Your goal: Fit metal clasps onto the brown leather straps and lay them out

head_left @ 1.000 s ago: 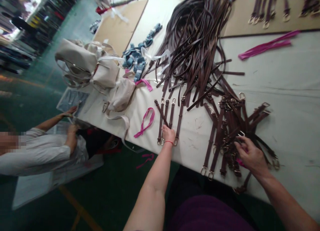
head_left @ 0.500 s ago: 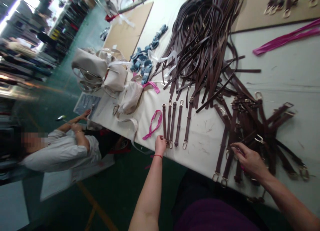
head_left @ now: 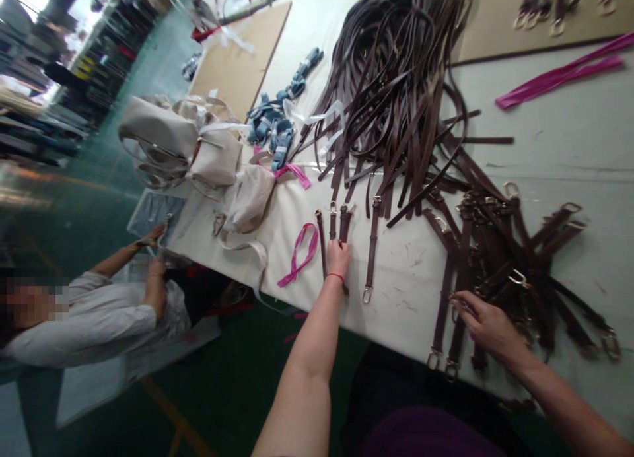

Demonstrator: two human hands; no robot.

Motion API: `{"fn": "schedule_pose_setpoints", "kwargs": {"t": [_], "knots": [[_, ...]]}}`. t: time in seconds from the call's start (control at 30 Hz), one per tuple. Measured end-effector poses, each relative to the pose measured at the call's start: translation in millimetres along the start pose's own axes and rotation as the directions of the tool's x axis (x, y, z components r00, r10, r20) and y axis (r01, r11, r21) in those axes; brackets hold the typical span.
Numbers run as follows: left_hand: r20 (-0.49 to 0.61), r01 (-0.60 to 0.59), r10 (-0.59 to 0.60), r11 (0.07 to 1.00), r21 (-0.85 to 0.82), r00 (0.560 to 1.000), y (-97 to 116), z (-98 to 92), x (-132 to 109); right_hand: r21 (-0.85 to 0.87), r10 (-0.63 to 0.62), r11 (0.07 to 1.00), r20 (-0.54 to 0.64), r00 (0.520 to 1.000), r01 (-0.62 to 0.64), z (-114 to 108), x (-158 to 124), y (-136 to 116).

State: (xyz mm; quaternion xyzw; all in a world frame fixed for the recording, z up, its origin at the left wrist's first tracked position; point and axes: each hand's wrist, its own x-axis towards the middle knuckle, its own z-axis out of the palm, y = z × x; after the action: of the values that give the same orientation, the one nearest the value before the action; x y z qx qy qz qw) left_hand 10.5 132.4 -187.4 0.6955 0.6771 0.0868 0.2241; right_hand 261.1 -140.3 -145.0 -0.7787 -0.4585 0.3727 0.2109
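My left hand (head_left: 339, 259) lies over a few short brown leather straps (head_left: 339, 224) with metal buckles, and their lower ends are mostly hidden beneath it. Just to its right, a single buckled strap (head_left: 371, 246) lies apart on the white table cloth (head_left: 406, 272). My right hand (head_left: 485, 328) is at the near edge of a heap of buckled brown straps (head_left: 495, 259). Its fingers pinch a small tool (head_left: 461, 304) with a bit of pink showing, though the tool is mostly hidden.
A big pile of long brown straps (head_left: 391, 107) lies beyond the hands, with a pink ribbon loop (head_left: 300, 255) to the left. Cream bags (head_left: 158, 133) and blue webbing pieces (head_left: 265, 123) stand further left. A co-worker (head_left: 84, 318) sits at the table's left end.
My left hand has moved up the row and gathered the short straps closer together, covering their lower ends. My right hand has shifted slightly toward the heap's near edge.
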Motion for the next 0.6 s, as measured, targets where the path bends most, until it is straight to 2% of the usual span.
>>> {"fn": "schedule_pose_setpoints", "kwargs": {"t": [0.17,0.33,0.4,0.47,0.6], "knots": [[-0.073,0.047,-0.047,0.999,0.0,0.996,-30,-17.5,-7,-0.009,-0.04,0.999,0.022,0.999,0.04,10,1,3],[-0.173,0.169,-0.151,0.981,0.094,0.973,-30,-10.7,-20,-0.037,-0.035,0.999,0.065,0.997,0.038,12,8,-1],[-0.157,0.222,-0.202,0.967,0.122,0.967,-25,-3.5,-24,-0.06,-0.035,0.997,0.074,0.997,0.039,10,9,-3],[-0.113,0.247,-0.238,0.966,0.074,0.965,-22,1.3,-26,-0.072,-0.043,0.996,0.074,0.996,0.048,8,9,-4],[-0.033,0.293,-0.295,0.955,-0.057,0.955,-25,-5.3,-23,-0.079,-0.047,0.995,0.079,0.996,0.053,5,7,-4]]}}
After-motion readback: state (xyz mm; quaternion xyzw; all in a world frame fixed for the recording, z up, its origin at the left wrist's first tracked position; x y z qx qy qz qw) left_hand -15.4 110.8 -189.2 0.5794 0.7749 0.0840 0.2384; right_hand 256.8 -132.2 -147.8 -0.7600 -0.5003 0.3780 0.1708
